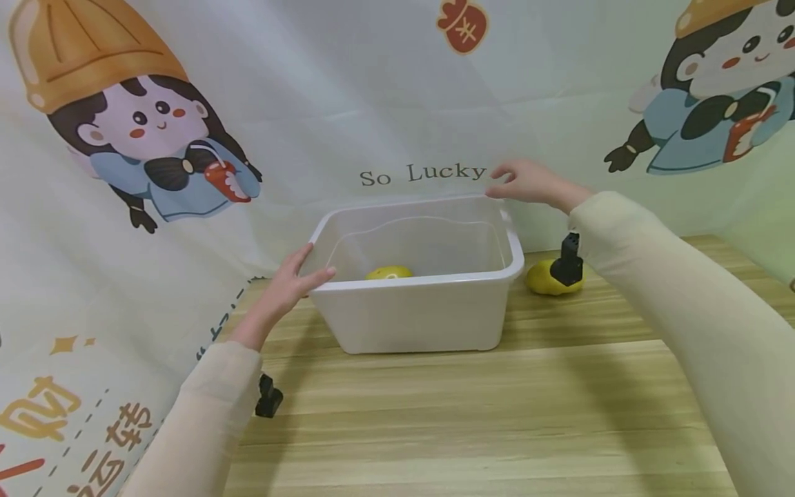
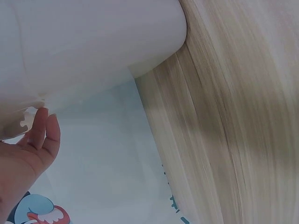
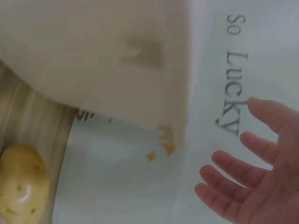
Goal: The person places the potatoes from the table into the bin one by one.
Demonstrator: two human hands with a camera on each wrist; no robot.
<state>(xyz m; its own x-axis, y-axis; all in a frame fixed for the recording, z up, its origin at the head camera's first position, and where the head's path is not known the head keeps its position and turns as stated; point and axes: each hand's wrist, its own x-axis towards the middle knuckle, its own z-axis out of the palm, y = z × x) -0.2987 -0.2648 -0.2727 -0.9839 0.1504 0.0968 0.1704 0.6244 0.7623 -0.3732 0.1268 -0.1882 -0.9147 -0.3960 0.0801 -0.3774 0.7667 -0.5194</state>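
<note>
A white plastic bin [image 1: 413, 314] stands upright on the wooden table. My left hand [image 1: 287, 284] grips its left rim near the front corner, thumb over the edge. In the left wrist view, the left hand's fingers [image 2: 52, 135] curl up under the rim. Above the back right corner is my right hand [image 1: 534, 183]; the right wrist view shows its fingers [image 3: 231, 182] spread and holding nothing. Inside the bin lies a rounded yellow thing [image 1: 389, 273], mostly hidden by the front wall. A yellow potato [image 1: 542, 279] rests right of the bin, partly behind a black wrist mount.
A printed cloth [image 1: 397, 124] with cartoon figures and "So Lucky" lettering hangs behind the bin and along the left side. The wooden table [image 1: 435, 421] stretches in front of the bin. Black mounts [image 1: 268, 397] sit at both sleeves.
</note>
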